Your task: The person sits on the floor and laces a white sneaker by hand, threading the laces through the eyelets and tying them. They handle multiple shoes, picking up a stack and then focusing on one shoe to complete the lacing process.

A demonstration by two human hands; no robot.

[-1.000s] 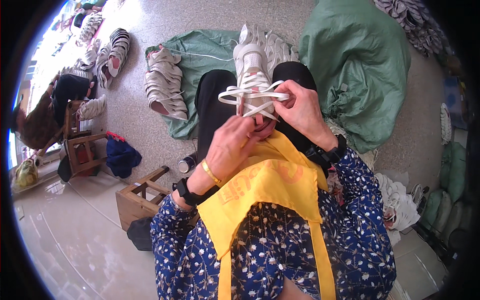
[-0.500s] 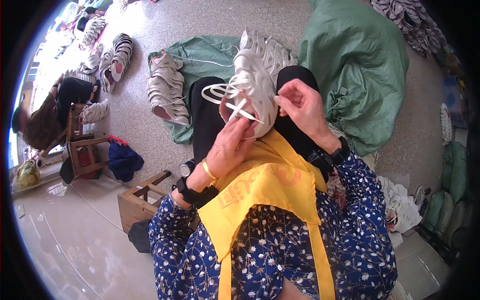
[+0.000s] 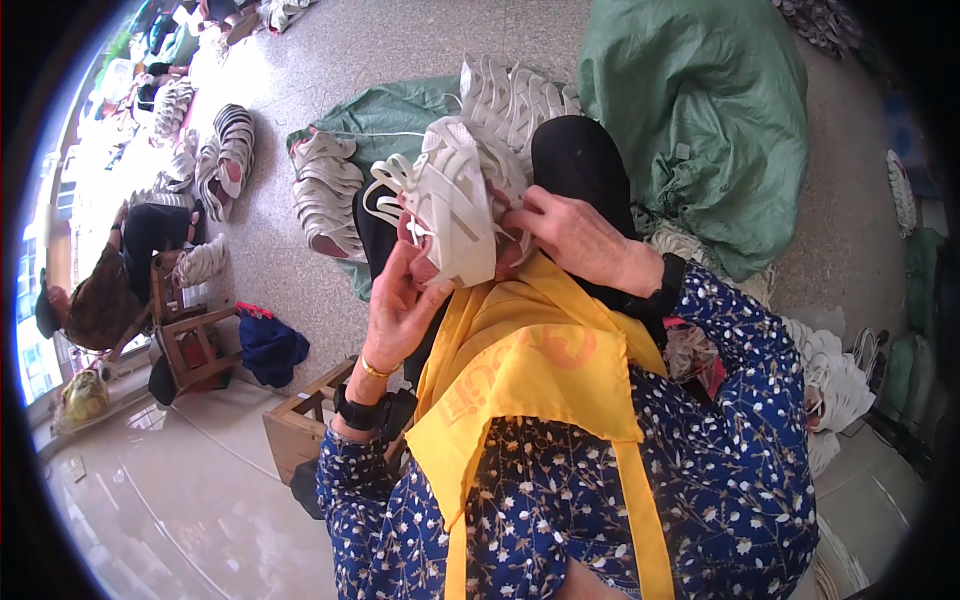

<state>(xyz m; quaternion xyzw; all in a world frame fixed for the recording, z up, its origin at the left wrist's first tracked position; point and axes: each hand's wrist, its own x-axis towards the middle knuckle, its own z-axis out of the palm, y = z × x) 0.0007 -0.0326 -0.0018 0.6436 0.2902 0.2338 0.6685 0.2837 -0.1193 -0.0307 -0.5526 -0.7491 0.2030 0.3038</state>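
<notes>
— Where is the white shoe upper [image 3: 455, 205]?
— Raised above the lap, over a yellow apron [image 3: 530, 365]. The left hand [image 3: 405, 300] grips its lower edge; the right hand [image 3: 570, 235] pinches its side.
— And around?
— More uppers [image 3: 325, 190] lie stacked on the floor beside a green sack [image 3: 700, 110].

We see a white strappy shoe upper [image 3: 455, 205] with pale laces. Our apron [image 3: 530, 365] is bright yellow with a faint orange print, over a dark blue blouse [image 3: 720, 470] dotted with small white flowers. Our trousers [image 3: 580, 160] are black. Two green sacks [image 3: 700, 120] lie on the grey speckled floor [image 3: 390, 50], beside stacks of white uppers [image 3: 325, 195]. A dark blue cloth [image 3: 268, 347] sits by a brown wooden stool [image 3: 195, 335].
</notes>
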